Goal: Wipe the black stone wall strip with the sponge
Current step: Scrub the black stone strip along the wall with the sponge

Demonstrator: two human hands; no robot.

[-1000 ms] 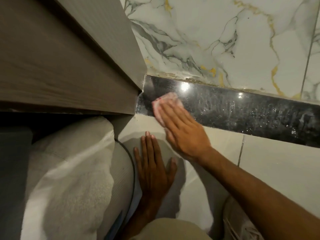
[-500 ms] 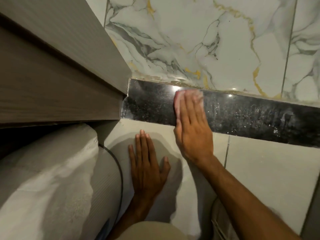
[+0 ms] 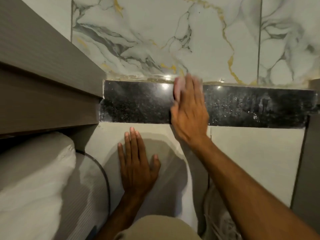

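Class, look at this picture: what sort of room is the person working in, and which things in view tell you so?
Probably a bedroom or hotel room: a marble-look tiled wall with a black stone strip, a white pillow on a mattress at the left, and grey wooden panelling beside them.

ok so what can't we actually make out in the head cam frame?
- Sponge: mostly hidden under the right hand; only a blurred pink edge shows by the fingertips.
- Right hand: motion-blurred, so its grip is unclear.
- Black strip: the part beneath the hand is covered, and the right end reaches the frame edge.
- Pale smears on the strip's right part: soap, dust or glare, cannot tell.
- Left hand: flat on the pale tile; forearm cut off by the bottom edge.
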